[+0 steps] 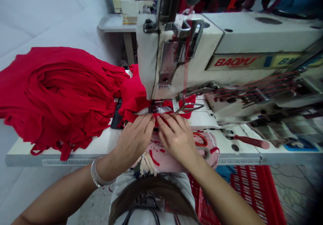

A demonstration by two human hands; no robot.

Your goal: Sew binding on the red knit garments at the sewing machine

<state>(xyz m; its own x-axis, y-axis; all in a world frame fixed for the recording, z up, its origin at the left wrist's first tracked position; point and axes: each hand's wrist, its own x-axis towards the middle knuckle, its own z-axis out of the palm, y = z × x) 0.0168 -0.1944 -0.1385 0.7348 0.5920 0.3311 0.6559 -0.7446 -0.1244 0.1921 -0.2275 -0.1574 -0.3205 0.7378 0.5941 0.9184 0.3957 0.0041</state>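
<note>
A red garment piece point(135, 92) runs under the presser foot point(157, 107) of a white sewing machine point(191, 50). My left hand point(137, 134) presses on the cloth just in front of the foot, its fingers bent over the edge. Close beside it, my right hand point(176, 136) rests on the same cloth, fingertips curled against it near the needle area. The two hands almost touch at the fingertips. Under my palms part of the cloth is hidden. Red threads point(186, 73) run down the machine head toward the needles.
A large heap of red garments point(60, 97) lies on the table at left. A red-handled screwdriver point(249, 141) and orange-handled scissors point(200, 139) lie at right. Pink cloth point(166, 157) with red scraps covers the front edge. Below stands a red plastic basket point(257, 191).
</note>
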